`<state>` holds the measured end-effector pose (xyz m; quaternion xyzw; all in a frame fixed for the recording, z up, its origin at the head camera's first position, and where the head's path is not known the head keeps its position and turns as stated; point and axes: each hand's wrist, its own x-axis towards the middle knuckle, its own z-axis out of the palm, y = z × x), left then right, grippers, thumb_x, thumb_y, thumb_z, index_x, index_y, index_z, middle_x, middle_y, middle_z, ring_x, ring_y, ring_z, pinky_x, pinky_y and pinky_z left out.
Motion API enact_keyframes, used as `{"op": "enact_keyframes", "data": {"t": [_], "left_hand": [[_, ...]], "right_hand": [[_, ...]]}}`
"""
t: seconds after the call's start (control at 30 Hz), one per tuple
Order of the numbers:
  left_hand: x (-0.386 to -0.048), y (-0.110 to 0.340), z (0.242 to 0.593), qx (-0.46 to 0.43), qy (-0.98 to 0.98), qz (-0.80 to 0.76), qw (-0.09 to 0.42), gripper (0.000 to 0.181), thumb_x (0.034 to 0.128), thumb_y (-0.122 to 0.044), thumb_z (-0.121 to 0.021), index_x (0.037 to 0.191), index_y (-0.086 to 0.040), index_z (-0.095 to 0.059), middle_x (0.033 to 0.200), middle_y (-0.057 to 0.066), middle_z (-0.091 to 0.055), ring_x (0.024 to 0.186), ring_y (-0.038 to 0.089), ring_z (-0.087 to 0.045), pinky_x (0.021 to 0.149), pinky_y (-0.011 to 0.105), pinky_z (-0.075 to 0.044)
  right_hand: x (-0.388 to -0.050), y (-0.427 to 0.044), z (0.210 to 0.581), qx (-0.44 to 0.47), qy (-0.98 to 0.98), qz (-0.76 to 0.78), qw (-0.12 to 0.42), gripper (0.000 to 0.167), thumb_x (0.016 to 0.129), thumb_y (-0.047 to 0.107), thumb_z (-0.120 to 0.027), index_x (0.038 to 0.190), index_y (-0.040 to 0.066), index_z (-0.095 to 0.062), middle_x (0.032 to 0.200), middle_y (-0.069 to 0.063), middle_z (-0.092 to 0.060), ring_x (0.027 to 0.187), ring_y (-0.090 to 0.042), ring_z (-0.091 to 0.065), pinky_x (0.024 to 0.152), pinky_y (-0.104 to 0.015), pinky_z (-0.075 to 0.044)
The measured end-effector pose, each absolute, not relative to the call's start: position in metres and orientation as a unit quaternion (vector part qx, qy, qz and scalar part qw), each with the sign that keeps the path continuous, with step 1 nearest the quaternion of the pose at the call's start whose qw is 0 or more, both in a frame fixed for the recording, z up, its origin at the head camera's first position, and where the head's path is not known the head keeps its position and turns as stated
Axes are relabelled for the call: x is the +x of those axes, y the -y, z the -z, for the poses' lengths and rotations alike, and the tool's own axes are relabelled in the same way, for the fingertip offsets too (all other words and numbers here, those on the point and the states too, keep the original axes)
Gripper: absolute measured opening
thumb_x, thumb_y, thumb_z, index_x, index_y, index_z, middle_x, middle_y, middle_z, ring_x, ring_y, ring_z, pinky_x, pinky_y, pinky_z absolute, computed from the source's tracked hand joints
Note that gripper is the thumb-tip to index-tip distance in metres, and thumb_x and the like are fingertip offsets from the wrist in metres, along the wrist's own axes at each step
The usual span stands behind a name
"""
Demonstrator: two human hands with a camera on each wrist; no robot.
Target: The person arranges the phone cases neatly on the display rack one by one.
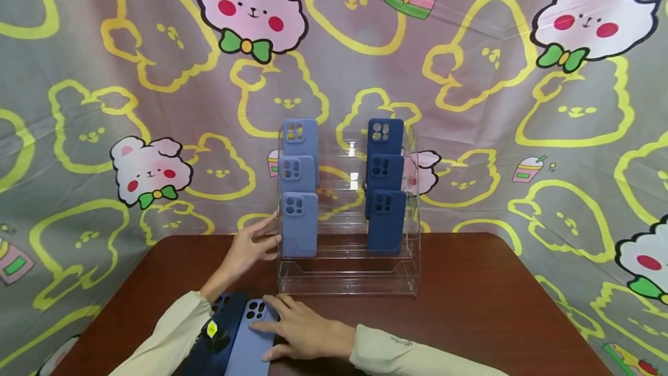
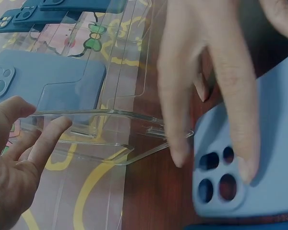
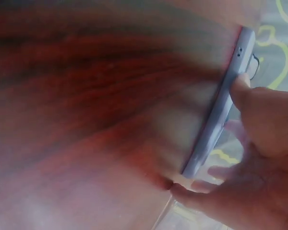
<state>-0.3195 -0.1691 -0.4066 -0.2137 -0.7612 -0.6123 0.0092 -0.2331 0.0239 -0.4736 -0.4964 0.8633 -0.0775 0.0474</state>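
A clear tiered display stand [image 1: 348, 283] stands on the table. My left hand [image 1: 253, 242] touches its left side with the fingertips. Light blue phone cases [image 1: 300, 231] rise in a column at the stand's left, dark blue phone cases [image 1: 385, 225] at its right. Before the stand, another light blue phone case [image 1: 245, 350] lies with its camera cutouts facing up. My right hand [image 1: 308, 329] reaches over it with spread fingers. One finger rests beside the cutouts in the left wrist view, and the thumb [image 3: 240, 91] touches the case's long edge in the right wrist view.
A dark blue phone case [image 1: 229, 312] lies left of the light blue one, partly under my left sleeve [image 1: 167, 335]. A small black device [image 1: 219, 341] sits by that sleeve. Behind the brown table [image 1: 469, 306] hangs a patterned cloth [image 1: 360, 68].
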Motion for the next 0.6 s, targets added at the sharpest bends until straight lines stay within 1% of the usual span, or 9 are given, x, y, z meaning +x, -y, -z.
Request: {"op": "enact_keyframes", "data": {"t": [0.07,0.13,0.2,0.27,0.33,0.43,0.5,0.53,0.6], "left_hand": [[-0.319,0.171,0.404,-0.212,0.762,0.612,0.014,0.065,0.1024,-0.004,-0.066,0.162,-0.008,-0.039,0.152,0.033,-0.049,0.125,0.048,-0.062,0.079,0.039,-0.068],[-0.319,0.172,0.402,-0.211,0.762,0.612,0.018,0.065,0.1023,-0.004,-0.066,0.162,-0.008,-0.039,0.152,0.033,-0.049,0.126,0.048,-0.062,0.079,0.039,-0.068],[-0.320,0.173,0.400,-0.215,0.762,0.610,0.020,0.065,0.1026,-0.004,-0.066,0.161,-0.007,-0.039,0.152,0.033,-0.049,0.126,0.048,-0.061,0.079,0.039,-0.068],[-0.321,0.173,0.398,-0.217,0.761,0.612,0.018,0.064,0.1027,-0.003,-0.066,0.161,-0.006,-0.039,0.152,0.034,-0.049,0.126,0.049,-0.061,0.079,0.039,-0.068],[-0.321,0.172,0.398,-0.220,0.759,0.613,0.014,0.064,0.1030,-0.003,-0.065,0.161,-0.005,-0.039,0.153,0.034,-0.048,0.126,0.050,-0.061,0.080,0.039,-0.068],[-0.319,0.171,0.399,-0.218,0.756,0.618,0.008,0.063,0.1031,-0.003,-0.065,0.161,-0.004,-0.039,0.153,0.034,-0.047,0.127,0.050,-0.060,0.080,0.041,-0.068],[-0.318,0.171,0.400,-0.215,0.756,0.618,0.004,0.063,0.1032,-0.003,-0.065,0.161,-0.004,-0.039,0.154,0.034,-0.046,0.127,0.050,-0.060,0.080,0.041,-0.068],[-0.317,0.171,0.401,-0.216,0.756,0.617,0.000,0.063,0.1033,-0.003,-0.065,0.161,-0.004,-0.039,0.155,0.034,-0.046,0.128,0.050,-0.060,0.080,0.041,-0.068],[-0.317,0.170,0.403,-0.217,0.755,0.619,-0.003,0.063,0.1034,-0.003,-0.065,0.161,-0.004,-0.039,0.155,0.033,-0.045,0.129,0.050,-0.059,0.080,0.042,-0.068]], "right_hand": [[-0.234,-0.024,0.469,-0.485,-0.866,0.078,0.093,0.072,0.104,0.056,-0.055,0.167,0.035,-0.029,0.174,-0.014,-0.016,0.157,-0.034,-0.026,0.122,-0.043,-0.043],[-0.235,-0.025,0.465,-0.475,-0.867,0.084,0.129,0.076,0.103,0.056,-0.058,0.168,0.037,-0.023,0.175,-0.014,-0.013,0.160,-0.032,-0.021,0.126,-0.043,-0.038],[-0.237,-0.027,0.461,-0.465,-0.865,0.103,0.157,0.079,0.100,0.054,-0.064,0.167,0.039,-0.024,0.174,-0.014,-0.015,0.160,-0.030,-0.020,0.126,-0.042,-0.039],[-0.242,-0.030,0.460,-0.458,-0.864,0.120,0.174,0.080,0.097,0.050,-0.071,0.165,0.039,-0.031,0.173,-0.013,-0.019,0.159,-0.028,-0.023,0.123,-0.041,-0.042],[-0.250,-0.032,0.468,-0.455,-0.863,0.122,0.184,0.079,0.093,0.046,-0.077,0.162,0.040,-0.039,0.170,-0.010,-0.023,0.156,-0.025,-0.027,0.118,-0.039,-0.047],[-0.262,-0.033,0.488,-0.462,-0.857,0.120,0.196,0.073,0.089,0.043,-0.083,0.154,0.044,-0.049,0.168,-0.003,-0.027,0.153,-0.019,-0.029,0.115,-0.035,-0.047],[-0.266,-0.035,0.502,-0.474,-0.852,0.122,0.185,0.064,0.089,0.044,-0.083,0.147,0.044,-0.055,0.164,0.001,-0.032,0.151,-0.017,-0.032,0.113,-0.032,-0.048],[-0.263,-0.035,0.501,-0.474,-0.852,0.129,0.183,0.058,0.089,0.043,-0.084,0.141,0.042,-0.059,0.162,0.003,-0.036,0.149,-0.016,-0.034,0.111,-0.031,-0.049],[-0.258,-0.035,0.501,-0.477,-0.854,0.132,0.160,0.050,0.088,0.043,-0.084,0.133,0.039,-0.062,0.157,0.002,-0.041,0.143,-0.015,-0.040,0.104,-0.029,-0.051]]}}
